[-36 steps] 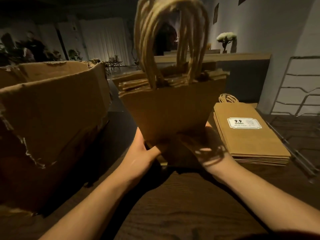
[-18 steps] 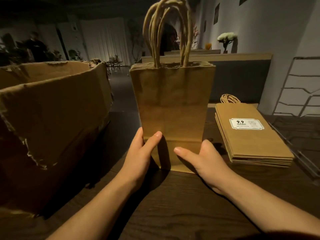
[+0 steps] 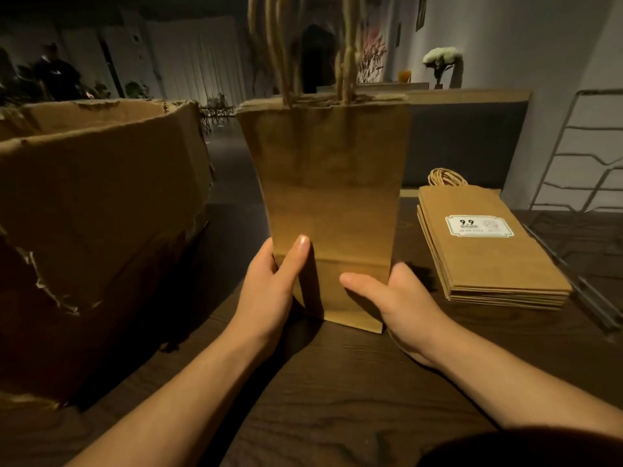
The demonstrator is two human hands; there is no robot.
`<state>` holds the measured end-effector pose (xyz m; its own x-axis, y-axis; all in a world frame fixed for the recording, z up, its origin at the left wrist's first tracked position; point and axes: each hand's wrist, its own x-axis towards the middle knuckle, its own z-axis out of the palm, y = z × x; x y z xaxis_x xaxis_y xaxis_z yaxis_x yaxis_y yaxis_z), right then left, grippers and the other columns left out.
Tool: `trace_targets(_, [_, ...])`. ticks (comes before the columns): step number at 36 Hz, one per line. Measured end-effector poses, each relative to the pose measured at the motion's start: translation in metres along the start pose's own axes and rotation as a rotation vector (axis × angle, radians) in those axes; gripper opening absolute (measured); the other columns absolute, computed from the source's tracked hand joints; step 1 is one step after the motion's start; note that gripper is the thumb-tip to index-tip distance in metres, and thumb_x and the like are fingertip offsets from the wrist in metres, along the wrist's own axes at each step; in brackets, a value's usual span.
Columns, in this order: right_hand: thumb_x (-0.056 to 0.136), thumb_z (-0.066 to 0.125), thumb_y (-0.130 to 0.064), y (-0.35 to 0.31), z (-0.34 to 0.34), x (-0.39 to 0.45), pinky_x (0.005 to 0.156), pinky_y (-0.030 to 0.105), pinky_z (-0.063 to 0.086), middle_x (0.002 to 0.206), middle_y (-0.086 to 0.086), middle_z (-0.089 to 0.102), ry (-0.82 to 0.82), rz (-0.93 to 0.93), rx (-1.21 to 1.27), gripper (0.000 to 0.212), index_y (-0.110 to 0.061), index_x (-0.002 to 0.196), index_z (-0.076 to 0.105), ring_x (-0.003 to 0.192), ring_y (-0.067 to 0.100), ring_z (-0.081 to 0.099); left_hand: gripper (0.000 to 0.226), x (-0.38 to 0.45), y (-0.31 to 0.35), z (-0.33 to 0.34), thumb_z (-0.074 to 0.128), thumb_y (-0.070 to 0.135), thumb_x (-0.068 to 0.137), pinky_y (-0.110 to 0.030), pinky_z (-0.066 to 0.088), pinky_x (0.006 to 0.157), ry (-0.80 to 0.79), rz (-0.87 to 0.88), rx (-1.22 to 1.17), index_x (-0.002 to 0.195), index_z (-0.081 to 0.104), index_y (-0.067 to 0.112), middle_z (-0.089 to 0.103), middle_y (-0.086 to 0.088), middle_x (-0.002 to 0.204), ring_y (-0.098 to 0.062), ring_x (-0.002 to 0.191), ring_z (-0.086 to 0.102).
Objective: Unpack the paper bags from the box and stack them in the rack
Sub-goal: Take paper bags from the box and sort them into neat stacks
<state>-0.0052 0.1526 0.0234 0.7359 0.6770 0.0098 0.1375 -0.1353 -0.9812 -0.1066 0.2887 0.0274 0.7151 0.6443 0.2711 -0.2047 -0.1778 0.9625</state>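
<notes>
Held bundle: a bundle of paper bags (image 3: 332,203) is standing upright on its bottom edge on the dark wooden surface (image 3: 337,392), in the middle of the scene, between the box and the flat stack.
Handles: twisted paper handles (image 3: 286,48) are rising from the top of the bundle and running out of the top of the picture.
Left hand: the left hand (image 3: 269,284) is grasping the lower left edge of the bundle, its thumb lying flat on the near face and its fingers going behind, out of sight.
Right hand: the right hand (image 3: 401,301) is grasping the lower right edge, its thumb pointing left across the near face, its fingers hidden behind the bundle.
Box: a torn cardboard box (image 3: 94,210) is sitting on the left, open at the top, just beside the left hand.
Flat stack: a stack of paper bags (image 3: 488,261) is lying flat on the right, handles pointing far, with a white label (image 3: 478,226) reading 9.9 on the top bag.
Rack: a wire rack (image 3: 580,156) is standing at the far right against the pale wall, its lower part lying just right of the flat stack.
Background: a person (image 3: 55,75) is standing far left in the dim room; white flowers (image 3: 441,57) are sitting on a far ledge.
</notes>
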Motion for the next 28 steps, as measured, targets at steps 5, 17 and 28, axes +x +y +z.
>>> trace_targets(5, [0.065,0.077,-0.063,-0.002,0.003,0.002,0.094,0.041,0.054,0.111,-0.005,0.071,0.065,-0.087,-0.005,0.071,-0.025,0.121,0.059,0.105,0.012,0.066,0.046,0.000,0.008,0.001,0.058,0.055,0.085,-0.053,0.052,0.099,0.019,0.025,-0.027,0.116,0.067,0.023,0.075,0.003,0.110,-0.016,0.105,0.071])
trace_targets(17, [0.080,0.082,-0.026,-0.011,-0.001,0.007,0.086,0.043,0.060,0.099,0.000,0.073,0.162,-0.067,0.096,0.027,-0.026,0.099,0.063,0.095,0.022,0.071,0.045,0.006,0.006,0.002,0.055,0.059,0.087,-0.042,0.050,0.102,-0.046,0.117,-0.083,0.126,0.058,0.037,0.068,0.012,0.127,-0.010,0.120,0.063])
trace_targets(28, [0.077,0.084,-0.027,0.007,0.001,0.017,0.098,0.048,0.053,0.109,-0.001,0.075,0.073,-0.039,0.143,0.049,-0.023,0.121,0.064,0.106,0.019,0.069,0.038,0.002,-0.007,0.006,0.040,0.052,0.102,-0.018,0.048,0.079,0.013,-0.071,0.037,0.120,0.062,0.026,0.072,0.015,0.106,0.004,0.097,0.068])
